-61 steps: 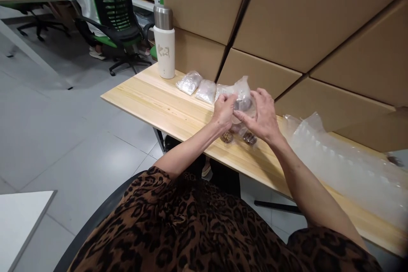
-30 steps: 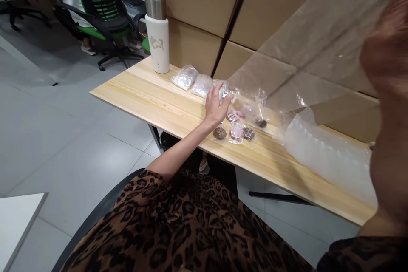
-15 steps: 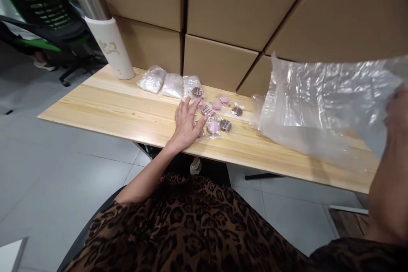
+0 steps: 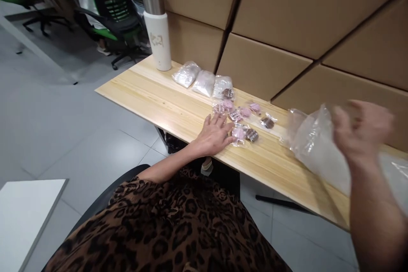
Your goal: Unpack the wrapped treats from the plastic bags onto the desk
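Note:
My left hand (image 4: 214,134) lies flat and open on the wooden table (image 4: 165,102), its fingertips touching several small wrapped pink and brown sweets (image 4: 244,121). Three filled clear bags (image 4: 205,81) sit in a row behind them. My right hand (image 4: 361,134) hovers above the table's right part, blurred, fingers spread, just over a big sheet of clear air-cushion plastic (image 4: 314,146) that lies there. It holds nothing that I can see.
A white flask with a steel lid (image 4: 156,29) stands at the table's far left corner. Stacked cardboard boxes (image 4: 287,21) wall off the back. A green and black office chair (image 4: 111,12) with a person in white sits beyond, on grey floor.
The clear bag both hands held now lies in the row. My right hand lifted the big plastic sheet high, then lowered and released it. My left hand moved down onto the sweets.

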{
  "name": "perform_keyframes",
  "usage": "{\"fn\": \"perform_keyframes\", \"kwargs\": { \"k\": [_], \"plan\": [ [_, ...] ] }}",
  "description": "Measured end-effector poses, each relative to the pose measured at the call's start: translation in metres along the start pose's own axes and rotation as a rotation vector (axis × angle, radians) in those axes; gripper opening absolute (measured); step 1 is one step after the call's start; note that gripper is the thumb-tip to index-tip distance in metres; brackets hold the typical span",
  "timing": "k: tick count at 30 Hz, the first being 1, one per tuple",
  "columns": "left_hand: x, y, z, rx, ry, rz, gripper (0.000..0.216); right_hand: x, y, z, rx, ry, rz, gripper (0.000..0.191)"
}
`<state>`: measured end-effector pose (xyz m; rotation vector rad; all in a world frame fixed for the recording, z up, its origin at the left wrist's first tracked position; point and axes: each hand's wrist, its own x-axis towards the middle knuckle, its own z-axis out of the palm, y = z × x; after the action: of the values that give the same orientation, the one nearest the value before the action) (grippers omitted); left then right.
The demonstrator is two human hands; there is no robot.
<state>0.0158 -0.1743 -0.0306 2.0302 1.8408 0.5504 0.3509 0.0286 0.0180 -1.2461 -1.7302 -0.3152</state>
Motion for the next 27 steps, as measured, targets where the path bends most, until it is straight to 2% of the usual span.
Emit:
{"fn": "perform_keyframes", "kwargs": {
  "k": [1,2,5,8,10,13,17,21,24,27],
  "plan": [
    [-0.001,-0.002,0.001,-0.016,0.014,0.008,0.058,-0.004,-0.030,0.020,0.098,-0.101,-0.109,0.058],
    [-0.002,-0.004,0.001,-0.034,0.028,0.012,0.059,-0.009,-0.061,0.040,0.189,-0.268,-0.210,0.054],
    [-0.006,-0.010,0.000,-0.095,0.070,0.014,0.060,-0.025,-0.149,0.089,0.323,-0.592,-0.365,0.053],
    [-0.009,-0.015,0.000,-0.144,0.132,0.019,0.057,-0.033,-0.197,0.121,0.308,-0.778,-0.530,0.052],
    [-0.011,-0.016,0.001,-0.157,0.159,0.023,0.055,-0.031,-0.205,0.130,0.232,-0.836,-0.571,0.046],
    [-0.011,-0.014,0.002,-0.136,0.137,0.048,0.054,-0.025,-0.207,0.130,0.075,-0.889,-0.531,0.047],
    [-0.012,-0.012,0.002,-0.094,0.105,0.091,0.053,-0.022,-0.233,0.131,-0.072,-0.804,-0.364,0.046],
    [-0.013,-0.013,0.005,-0.079,0.152,0.086,0.049,-0.024,-0.271,0.152,-0.140,-0.785,-0.217,0.055],
    [-0.013,-0.014,0.008,-0.084,0.178,0.091,0.047,-0.022,-0.279,0.167,-0.165,-0.801,-0.143,0.044],
    [-0.013,-0.014,0.008,-0.109,0.175,0.093,0.047,-0.012,-0.265,0.167,-0.055,-0.730,-0.080,0.024]
  ]
}}
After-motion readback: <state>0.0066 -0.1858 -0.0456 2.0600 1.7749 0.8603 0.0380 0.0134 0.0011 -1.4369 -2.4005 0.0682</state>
